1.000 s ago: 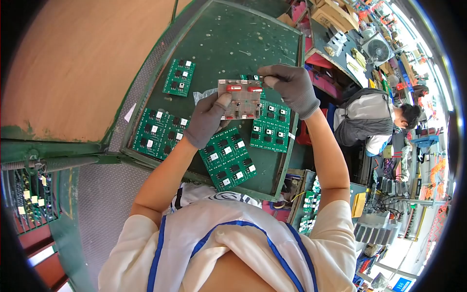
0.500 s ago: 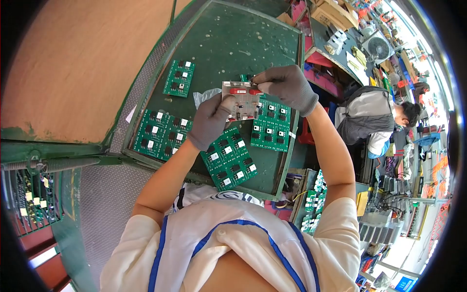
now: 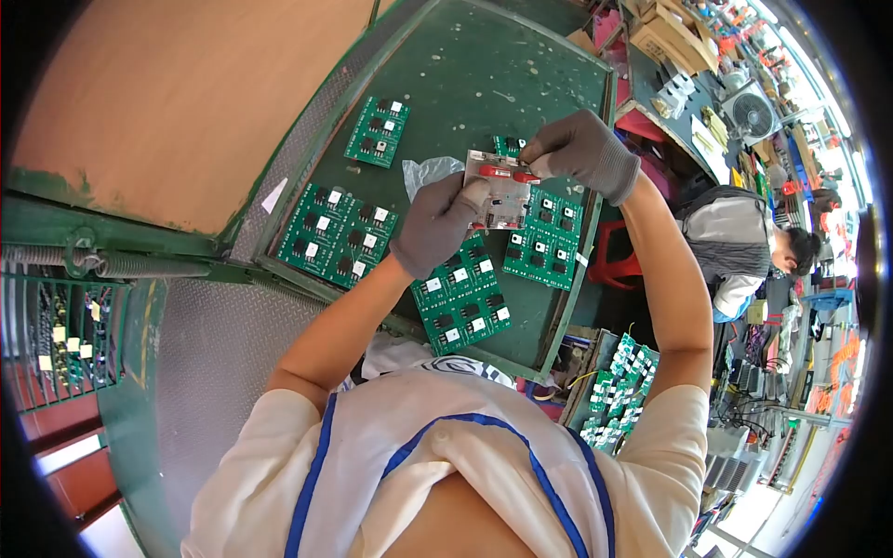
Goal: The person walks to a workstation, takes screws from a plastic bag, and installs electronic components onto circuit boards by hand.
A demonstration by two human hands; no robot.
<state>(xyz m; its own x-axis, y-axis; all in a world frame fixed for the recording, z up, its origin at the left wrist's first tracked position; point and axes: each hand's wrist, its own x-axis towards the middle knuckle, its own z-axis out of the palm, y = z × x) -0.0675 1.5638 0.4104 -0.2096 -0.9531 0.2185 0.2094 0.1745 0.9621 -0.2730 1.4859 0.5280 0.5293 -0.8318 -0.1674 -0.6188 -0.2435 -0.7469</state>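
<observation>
L hand (image 3: 435,225) in pinch on clear plate (image 3: 507,192), R hand (image 3: 588,156) at its red pc (image 3: 526,178), grip unclear

From where I stood, a red stool (image 3: 610,272) and a co-worker (image 3: 730,234) were right of the right hand (image 3: 588,156); a fan (image 3: 752,113) and cardboard box (image 3: 674,39) sat farther ahead.

The left side of a clear board (image 3: 510,192) is covered by the left hand (image 3: 435,225); what is touched at its far right corner by the right hand (image 3: 584,155) cannot be made out. Toward the right edge of the bench (image 3: 493,67), a small green board (image 3: 507,144) is mostly hidden. The bench's far left corner is cut off.
</observation>
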